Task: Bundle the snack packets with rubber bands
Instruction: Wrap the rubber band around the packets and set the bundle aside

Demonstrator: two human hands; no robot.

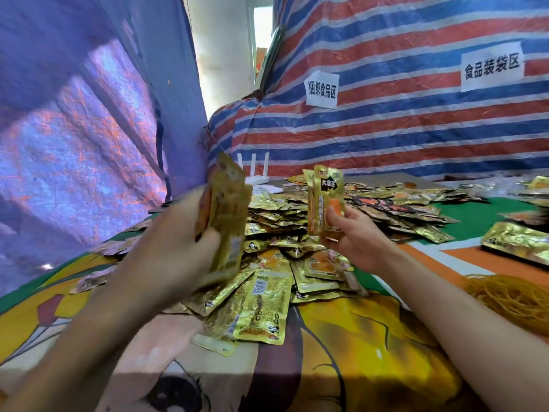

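My left hand [178, 248] grips an upright stack of gold snack packets [228, 209], blurred by motion. To its right, my right hand [353, 233] holds a few more gold and orange packets [325, 197] upright above the table. Below and between my hands lies a big loose pile of gold packets [276, 263]. A heap of yellow rubber bands [514, 298] sits at the right edge, apart from both hands.
A bundled gold stack [517, 242] lies at the far right. More packets [416, 203] spread across the back of the cartoon-printed tablecloth [341, 352]. A white router [255, 173] stands behind the pile. Striped tarp [386, 129] with paper labels closes off the back, blue tarp [74, 144] the left.
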